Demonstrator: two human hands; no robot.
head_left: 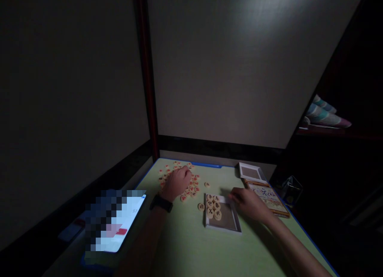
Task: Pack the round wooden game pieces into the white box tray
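Several round wooden game pieces [194, 183] with red and black marks lie scattered at the far left of the green table [185, 237]. My left hand [177, 183], a dark watch on its wrist, rests on that pile with fingers curled down over the pieces. A shallow white box tray [227, 223] sits in the middle and holds several pieces [213, 207] in its far left corner. My right hand [248, 203] lies at the tray's far right corner, fingers bent on its rim.
A lit phone [118, 225] lies at the table's left edge. A white box part [250, 172] and a printed box lid [267, 197] lie at the far right. A small glass [291, 188] stands off the right edge. Walls close in behind.
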